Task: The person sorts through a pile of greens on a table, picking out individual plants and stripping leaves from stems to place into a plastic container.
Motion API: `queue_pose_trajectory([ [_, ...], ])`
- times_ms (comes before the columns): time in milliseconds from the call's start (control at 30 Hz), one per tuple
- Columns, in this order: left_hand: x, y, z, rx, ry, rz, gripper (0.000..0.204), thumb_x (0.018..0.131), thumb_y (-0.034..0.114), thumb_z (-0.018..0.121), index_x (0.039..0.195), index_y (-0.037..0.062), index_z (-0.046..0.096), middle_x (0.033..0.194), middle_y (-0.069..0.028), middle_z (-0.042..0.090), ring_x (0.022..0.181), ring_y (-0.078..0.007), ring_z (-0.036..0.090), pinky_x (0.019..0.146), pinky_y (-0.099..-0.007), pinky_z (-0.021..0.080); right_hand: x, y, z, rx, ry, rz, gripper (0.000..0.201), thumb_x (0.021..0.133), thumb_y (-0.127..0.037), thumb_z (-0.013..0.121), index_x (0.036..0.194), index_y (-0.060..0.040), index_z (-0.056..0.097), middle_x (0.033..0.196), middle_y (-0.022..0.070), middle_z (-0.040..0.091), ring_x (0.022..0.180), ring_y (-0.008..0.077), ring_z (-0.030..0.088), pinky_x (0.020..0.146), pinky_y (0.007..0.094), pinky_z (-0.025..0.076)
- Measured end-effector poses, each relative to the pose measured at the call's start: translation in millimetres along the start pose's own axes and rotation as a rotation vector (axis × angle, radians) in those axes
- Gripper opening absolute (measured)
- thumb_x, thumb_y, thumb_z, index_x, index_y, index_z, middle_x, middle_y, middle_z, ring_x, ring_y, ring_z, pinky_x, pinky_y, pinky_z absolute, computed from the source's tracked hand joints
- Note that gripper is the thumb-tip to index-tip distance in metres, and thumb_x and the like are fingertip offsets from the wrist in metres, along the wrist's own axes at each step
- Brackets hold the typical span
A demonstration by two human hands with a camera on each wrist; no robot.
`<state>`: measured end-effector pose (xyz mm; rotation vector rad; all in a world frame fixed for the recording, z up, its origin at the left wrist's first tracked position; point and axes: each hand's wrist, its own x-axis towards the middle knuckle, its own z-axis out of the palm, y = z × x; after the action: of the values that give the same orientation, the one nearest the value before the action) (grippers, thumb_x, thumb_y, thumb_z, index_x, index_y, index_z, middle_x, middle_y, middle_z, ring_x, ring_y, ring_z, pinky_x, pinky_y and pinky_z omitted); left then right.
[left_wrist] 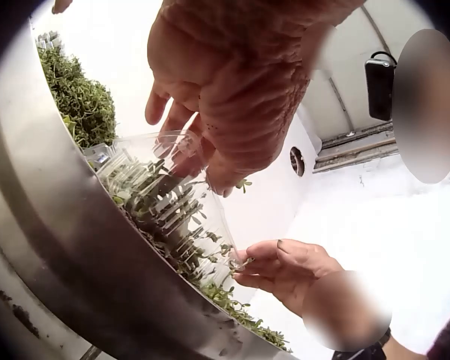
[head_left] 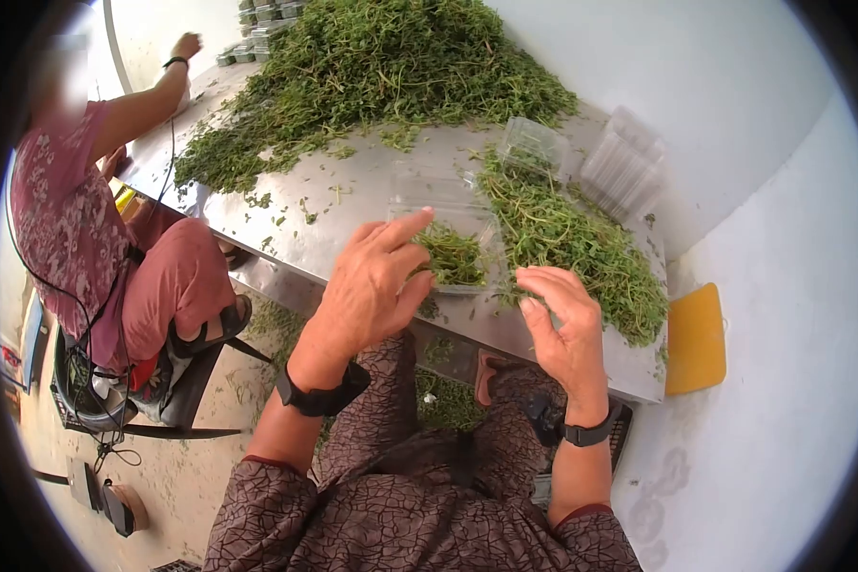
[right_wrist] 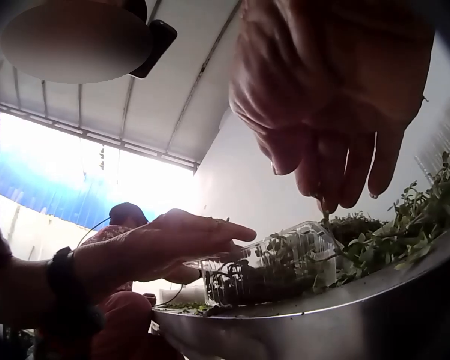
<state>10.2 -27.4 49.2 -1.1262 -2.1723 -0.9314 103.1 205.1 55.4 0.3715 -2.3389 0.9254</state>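
On one table, one large heap and one smaller heap are lying; one central container is holding greens; at right, one yellow panel is showing and nested containers (too tightly packed to count) are resting; at left, one person is sitting.

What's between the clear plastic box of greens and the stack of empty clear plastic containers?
A loose pile of green leafy stems, as the head view shows.

Produce-packing room, metal table, big heap of leafy greens, stacked clear plastic boxes, white walls
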Motion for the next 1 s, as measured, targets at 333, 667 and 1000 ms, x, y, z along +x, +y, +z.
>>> queue_pose_trajectory([
  [333, 15, -2, 12, 0.029, -0.192, -0.059, 0.012, 0.079, 0.009, 0.068, 0.088, 0.0027, 0.072, 0.091, -0.0118, 0.072, 0.091, -0.0287, 0.065, 0.087, -0.0397, 0.044, -12, 0, 14, 0.025, 0.043, -0.018, 0.024, 0.077, 0.004, 0.068, 0.101, 0.0033, 0.069, 0.105, 0.0169, 0.071, 0.104, 0.0331, 0.065, 0.089, 0.04, 0.053],
  [667, 6, -11, 22, -0.022, -0.106, -0.112, 0.03, 0.081, -0.002, 0.061, 0.111, 0.0003, 0.065, 0.092, -0.0144, 0.071, 0.096, -0.0325, 0.065, 0.097, -0.0456, 0.045, -17, 10, 26, -0.155, 0.091, 0.003, 0.013, 0.074, 0.005, 0.07, 0.087, 0.0025, 0.068, 0.094, 0.015, 0.071, 0.094, 0.0318, 0.067, 0.081, 0.0395, 0.054],
  [1000, -5, -4, 3, -0.309, 0.05, -0.17, 0.053, 0.077, -0.007, 0.061, 0.129, 0.0047, 0.057, 0.134, -0.0172, 0.057, 0.121, -0.0381, 0.058, 0.101, -0.0452, 0.046, -26, 20, 28, -0.177, 0.263, 0.048, 0.012, 0.075, 0.009, 0.067, 0.084, 0.0015, 0.067, 0.088, 0.0136, 0.071, 0.084, 0.03, 0.068, 0.072, 0.0377, 0.055],
])
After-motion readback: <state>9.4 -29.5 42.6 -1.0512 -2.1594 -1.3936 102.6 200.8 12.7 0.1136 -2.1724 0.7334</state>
